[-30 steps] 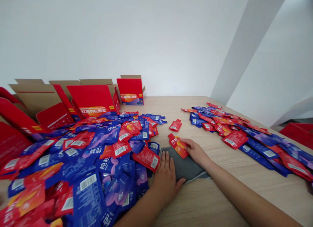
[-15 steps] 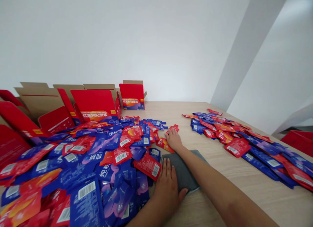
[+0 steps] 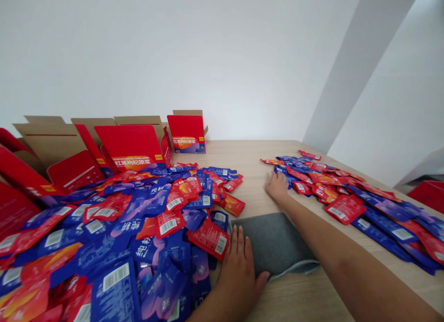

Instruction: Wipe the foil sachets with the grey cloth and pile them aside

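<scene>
My left hand (image 3: 239,266) lies flat with fingers stretched out, over the left edge of a dark grey flat pad or folder (image 3: 277,241) on the table. A red pouch (image 3: 210,238) with a barcode lies right beside its fingertips. My right hand (image 3: 277,188) is reached forward, palm down, at the near-left end of the right-hand pile of pouches. Its fingers are partly stretched and meet the edge of a blue pouch (image 3: 281,170); no grip on it shows. An orange-red pouch (image 3: 232,204) lies at the right edge of the big left-hand pile.
A large heap of red and blue pouches (image 3: 138,225) covers the left side. Behind it stand open red cartons (image 3: 128,141), with a smaller-looking red carton (image 3: 187,133) farther back. A long row of pouches (image 3: 347,206) runs along the right edge. A white wall rises behind.
My right hand has moved right, from a small red pouch by the left heap to the right-hand pile. That pouch now lies against the heap. My left hand stays on the pad.
</scene>
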A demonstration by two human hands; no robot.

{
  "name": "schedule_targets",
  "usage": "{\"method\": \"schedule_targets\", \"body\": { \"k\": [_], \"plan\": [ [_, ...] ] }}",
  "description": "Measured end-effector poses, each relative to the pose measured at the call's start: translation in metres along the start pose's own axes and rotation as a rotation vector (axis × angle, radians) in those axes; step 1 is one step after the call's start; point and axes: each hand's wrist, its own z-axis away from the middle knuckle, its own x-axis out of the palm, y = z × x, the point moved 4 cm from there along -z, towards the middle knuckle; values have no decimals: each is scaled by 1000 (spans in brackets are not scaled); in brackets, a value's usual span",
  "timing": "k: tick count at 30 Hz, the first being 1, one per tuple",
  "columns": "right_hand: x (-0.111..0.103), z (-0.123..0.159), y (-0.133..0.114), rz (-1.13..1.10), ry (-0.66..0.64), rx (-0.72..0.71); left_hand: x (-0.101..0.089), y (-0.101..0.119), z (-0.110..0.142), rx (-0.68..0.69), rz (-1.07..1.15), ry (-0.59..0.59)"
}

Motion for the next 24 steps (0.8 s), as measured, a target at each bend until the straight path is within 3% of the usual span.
{"method": "schedule_targets", "body": {
  "k": [5, 13, 16, 20, 22, 24],
  "plan": [
    [-15, -9, 32, 69, -70, 22, 1, 0, 0, 0, 27, -11],
    [-31, 20, 17, -61, -158, -197, 1, -1, 1, 32, -8, 39],
    [-49, 49, -4, -220, -163, -340, -1, -1, 0, 36, -16, 34],
    [-74, 112, -34, -518, -284, -733, -2, -1, 0, 36, -48, 73],
    [-78, 141, -38, -469, -399, -826, 0, -2, 1, 30, -57, 104],
    [-78, 161, -36, -384, -434, -831, 2, -3, 1, 33, -56, 122]
  ]
}}
